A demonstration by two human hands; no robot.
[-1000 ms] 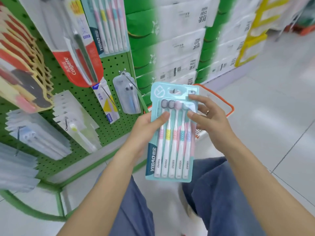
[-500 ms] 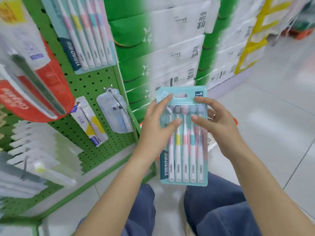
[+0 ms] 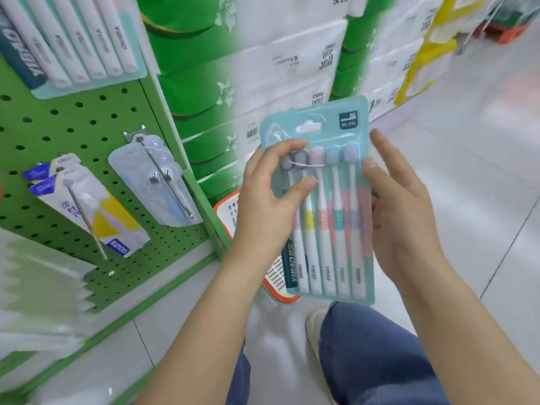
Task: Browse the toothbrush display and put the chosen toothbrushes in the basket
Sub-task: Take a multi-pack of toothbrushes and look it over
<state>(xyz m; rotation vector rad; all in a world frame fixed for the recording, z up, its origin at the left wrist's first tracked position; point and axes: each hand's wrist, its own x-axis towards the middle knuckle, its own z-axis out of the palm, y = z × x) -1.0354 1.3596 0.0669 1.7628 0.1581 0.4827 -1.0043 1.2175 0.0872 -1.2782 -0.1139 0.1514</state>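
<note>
- Both forearms are bare to the bottom edge of the view; no sleeve, watch or bracelet shows on either.
- The left hand [image 3: 263,211] and the right hand [image 3: 403,217] wear no gloves, and the nails in view are short and unpainted.
- The blue trousers [image 3: 380,355] look like soft denim with loose folds.
- 1 pale shoe [image 3: 314,328] with a rounded toe shows beside the trouser leg.

Single head-worn view, looking forward and down — close over the hands, green pegboard [image 3: 87,130] at left
</note>
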